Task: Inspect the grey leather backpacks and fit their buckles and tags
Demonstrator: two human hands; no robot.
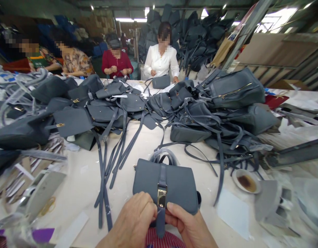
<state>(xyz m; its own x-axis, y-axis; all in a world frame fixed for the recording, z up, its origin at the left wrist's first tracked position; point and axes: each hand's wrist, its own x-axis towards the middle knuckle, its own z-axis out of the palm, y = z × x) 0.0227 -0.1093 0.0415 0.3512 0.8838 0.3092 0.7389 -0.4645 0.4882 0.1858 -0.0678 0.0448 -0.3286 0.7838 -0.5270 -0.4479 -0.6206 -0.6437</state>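
In front of me on the table's near edge rests a small dark grey handbag (171, 181) with its flap facing me. A strap with a gold buckle (161, 197) runs down the middle of the flap, and its loose tail (160, 223) hangs below. My left hand (138, 215) is closed at the left of the buckle, its fingertips curled against the strap and partly hidden. From the right, my right hand (183, 220) pinches the strap just under the buckle, thumb on the flap. A plastic-wrapped handle (165, 155) stands up behind the bag.
Piled grey bags (138, 101) with trailing straps (104, 179) spread across the table. To the right are a bowl of brown stuff (246, 182) and a pale blue sheet (233, 213). Cardboard scraps (27, 175) lie at left. Several co-workers sit opposite, one in white (162, 62) handling a bag.
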